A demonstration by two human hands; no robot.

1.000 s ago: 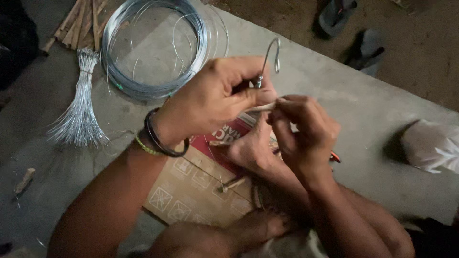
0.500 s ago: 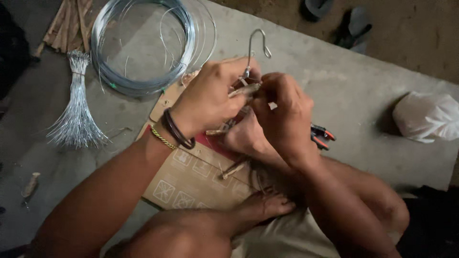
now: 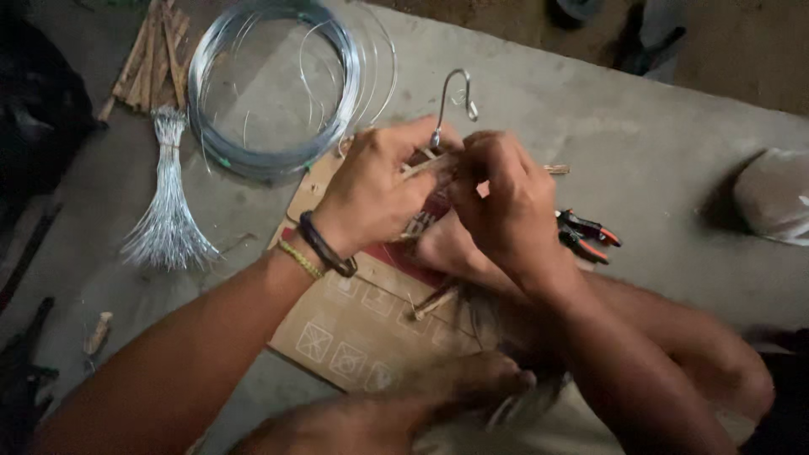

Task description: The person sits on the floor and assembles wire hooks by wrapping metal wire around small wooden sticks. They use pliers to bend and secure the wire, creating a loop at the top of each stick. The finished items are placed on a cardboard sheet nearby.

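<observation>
Over cardboard (image 3: 354,337), a curved grey wire hook (image 3: 451,97), seemingly thin, rises.

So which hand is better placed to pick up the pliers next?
Probably the right hand: the pliers lie on the floor just beside its wrist, while the left hand grips the stick with the wire hook.
</observation>
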